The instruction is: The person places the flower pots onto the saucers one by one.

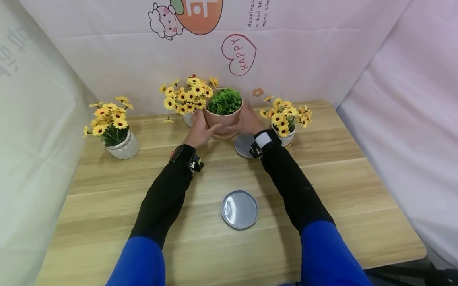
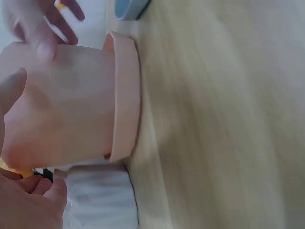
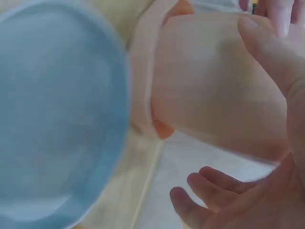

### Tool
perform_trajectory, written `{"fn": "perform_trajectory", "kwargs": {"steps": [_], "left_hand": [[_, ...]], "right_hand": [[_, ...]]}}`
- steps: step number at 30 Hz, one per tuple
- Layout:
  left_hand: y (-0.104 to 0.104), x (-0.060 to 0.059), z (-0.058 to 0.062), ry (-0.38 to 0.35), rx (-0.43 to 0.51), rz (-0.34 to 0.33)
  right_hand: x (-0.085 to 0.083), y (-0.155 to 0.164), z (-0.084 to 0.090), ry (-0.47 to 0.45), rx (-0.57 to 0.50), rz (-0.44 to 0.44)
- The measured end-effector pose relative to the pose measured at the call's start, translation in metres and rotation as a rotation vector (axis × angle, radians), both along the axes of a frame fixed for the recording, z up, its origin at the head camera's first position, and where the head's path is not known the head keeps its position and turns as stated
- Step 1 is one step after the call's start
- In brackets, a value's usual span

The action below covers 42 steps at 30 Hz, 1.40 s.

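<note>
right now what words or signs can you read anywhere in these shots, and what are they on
"HAPPY": inside the red heart outline drawn on the white backdrop cloth.
"Happines", "a bad th", "many tim": the starts of small lines of print at the top of that cloth, cut off by the frame edge.
Faint grey characters on the left cloth wall: too blurred to read.
Pink plant pot, flower pots and grey saucers: no text seen.

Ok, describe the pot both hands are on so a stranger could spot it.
At the back of the wooden table, against the white backdrop, stands a pink pot on a matching saucer. Its neighbours are white pots of yellow flowers; this one alone holds plain green leaves.
</note>
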<state>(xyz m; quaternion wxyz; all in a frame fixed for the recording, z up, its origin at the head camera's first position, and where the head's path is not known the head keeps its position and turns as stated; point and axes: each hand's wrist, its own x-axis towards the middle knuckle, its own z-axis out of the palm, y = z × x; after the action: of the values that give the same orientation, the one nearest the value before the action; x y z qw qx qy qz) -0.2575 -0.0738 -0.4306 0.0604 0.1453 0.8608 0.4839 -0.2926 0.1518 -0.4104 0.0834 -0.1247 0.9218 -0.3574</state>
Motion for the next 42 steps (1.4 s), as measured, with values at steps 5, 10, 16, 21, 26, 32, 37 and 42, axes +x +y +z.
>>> {"fn": "perform_trajectory", "kwargs": {"steps": [5, 10, 16, 21, 26, 32, 37, 42], "left_hand": [[-0.017, 0.007, -0.006, 0.061, -0.074, 0.066], [-0.033, 0.015, -0.011, 0.083, -0.116, 0.153], [-0.043, 0.017, -0.022, 0.048, -0.126, 0.23], [-0.05, 0.002, -0.034, -0.012, -0.056, 0.276], [-0.056, -0.02, -0.041, -0.044, 0.067, 0.304], [-0.062, -0.043, -0.045, -0.047, 0.09, 0.289], [-0.061, -0.058, -0.051, 0.052, 0.161, 0.223], [-0.058, -0.064, -0.05, 0.122, 0.189, 0.182]], "right_hand": [[0.02, 0.015, -0.002, -0.059, 0.243, 0.073], [0.04, 0.027, -0.004, -0.12, 0.419, 0.093], [0.053, 0.034, -0.009, -0.091, 0.489, 0.143], [0.059, 0.037, -0.014, -0.124, 0.487, 0.187], [0.064, 0.04, -0.015, -0.108, 0.464, 0.228], [0.075, 0.043, -0.019, -0.106, 0.405, 0.257], [0.087, 0.043, -0.02, -0.092, 0.424, 0.263], [0.095, 0.043, -0.022, -0.085, 0.434, 0.238]]}}
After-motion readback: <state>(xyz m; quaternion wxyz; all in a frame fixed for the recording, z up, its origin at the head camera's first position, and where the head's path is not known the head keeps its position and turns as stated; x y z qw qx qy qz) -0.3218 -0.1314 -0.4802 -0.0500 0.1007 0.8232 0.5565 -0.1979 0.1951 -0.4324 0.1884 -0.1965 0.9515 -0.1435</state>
